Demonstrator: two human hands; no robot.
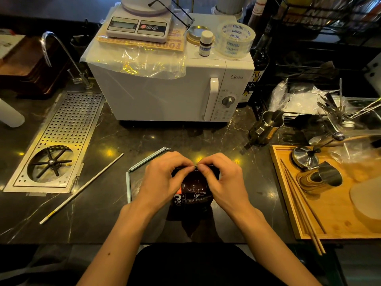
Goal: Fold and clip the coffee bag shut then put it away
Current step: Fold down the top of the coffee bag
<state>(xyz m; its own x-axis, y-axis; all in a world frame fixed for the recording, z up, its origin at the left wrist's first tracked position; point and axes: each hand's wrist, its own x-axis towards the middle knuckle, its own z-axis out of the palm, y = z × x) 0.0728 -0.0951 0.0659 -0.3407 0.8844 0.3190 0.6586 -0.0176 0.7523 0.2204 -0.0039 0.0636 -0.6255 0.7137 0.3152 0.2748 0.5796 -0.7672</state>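
A dark coffee bag (193, 193) with white lettering stands on the black marble counter right in front of me. My left hand (162, 178) and my right hand (222, 178) both pinch its top edge, fingertips meeting at the middle. The bag's top is mostly hidden under my fingers. A pale blue bag clip (142, 164), hinged open in an L shape, lies on the counter just left of the bag, partly behind my left hand. A thin white rod (82, 187) lies further left.
A white microwave (171, 87) stands behind the bag, carrying a scale (140, 25), a tape roll (235, 40) and a small bottle. A perforated steel rinser tray (59, 141) is at left. A wooden tray (329, 203) with chopsticks and metal cups sits at right, a steel pitcher (266, 126) beyond.
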